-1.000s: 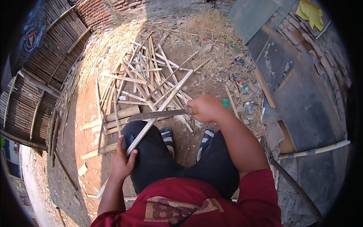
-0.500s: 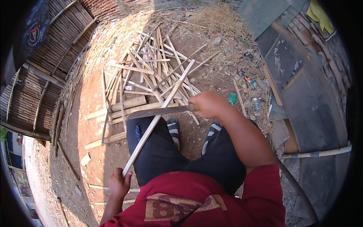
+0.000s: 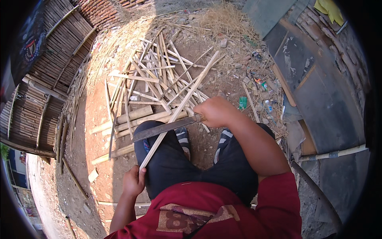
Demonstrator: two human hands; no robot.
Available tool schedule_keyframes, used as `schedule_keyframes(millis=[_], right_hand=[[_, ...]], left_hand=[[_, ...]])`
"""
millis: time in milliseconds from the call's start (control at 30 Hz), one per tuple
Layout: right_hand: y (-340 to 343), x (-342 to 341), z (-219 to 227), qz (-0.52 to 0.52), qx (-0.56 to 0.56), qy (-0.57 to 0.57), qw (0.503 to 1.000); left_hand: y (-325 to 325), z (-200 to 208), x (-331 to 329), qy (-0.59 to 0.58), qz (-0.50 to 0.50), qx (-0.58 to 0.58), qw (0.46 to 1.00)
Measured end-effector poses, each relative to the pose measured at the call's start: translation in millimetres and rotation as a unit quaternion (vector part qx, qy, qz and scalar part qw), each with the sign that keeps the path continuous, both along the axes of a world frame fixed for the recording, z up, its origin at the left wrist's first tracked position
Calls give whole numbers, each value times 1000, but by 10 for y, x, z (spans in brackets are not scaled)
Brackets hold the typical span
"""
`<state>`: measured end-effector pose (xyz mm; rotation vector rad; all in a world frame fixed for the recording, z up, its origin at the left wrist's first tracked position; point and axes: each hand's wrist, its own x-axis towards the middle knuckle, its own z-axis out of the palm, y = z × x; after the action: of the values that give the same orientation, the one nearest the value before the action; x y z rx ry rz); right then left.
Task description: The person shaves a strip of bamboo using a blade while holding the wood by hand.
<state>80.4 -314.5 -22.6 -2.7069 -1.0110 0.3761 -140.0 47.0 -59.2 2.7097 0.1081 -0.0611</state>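
My left hand (image 3: 133, 181) is closed round the near end of a long pale bamboo strip (image 3: 195, 84), beside my left thigh. From there the strip slants up and to the right, past my left knee. The handle of a machete (image 3: 161, 129) is in my right hand (image 3: 215, 112), above the gap between my knees. Its long dark blade points left and crosses the strip near the left knee, tilted with the tip lower. Whether the edge bites into the strip I cannot tell.
Beyond my feet lies a heap of split bamboo strips (image 3: 153, 75), with thicker bamboo poles (image 3: 137, 114) at its near left. Dry straw (image 3: 225, 20) is at the back. Dark boards (image 3: 330, 103) stand on the right, a slatted bamboo panel (image 3: 59, 36) on the left. Litter includes a green plastic piece (image 3: 243, 102).
My left hand has moved forward and right, pushing the strip up and to the right. The machete blade now tilts more, its tip lower and its handle end still over the strip's right side.
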Motion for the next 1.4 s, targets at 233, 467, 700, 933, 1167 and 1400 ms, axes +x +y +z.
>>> schedule_keyframes(millis=[233,467,700,933,1167,1400], right_hand=[[-631,582,-513,-227,195,-22,954],[-225,139,-132,-53,66,-11,996],[-322,289,-428,-153,169,-40,973],[-691,555,-480,-261,146,-35,954],[-786,435,-364,-280,145,-58,947],[-541,333,-188,-158,95,-11,983]], left_hand=[[-44,33,32,-7,2,48,999],[-48,-3,-26,-15,7,46,999],[-106,51,46,-12,11,48,999],[-69,-37,-39,-22,-1,62,998],[4,80,31,-7,-12,67,998],[79,-219,-21,-86,-13,54,995]])
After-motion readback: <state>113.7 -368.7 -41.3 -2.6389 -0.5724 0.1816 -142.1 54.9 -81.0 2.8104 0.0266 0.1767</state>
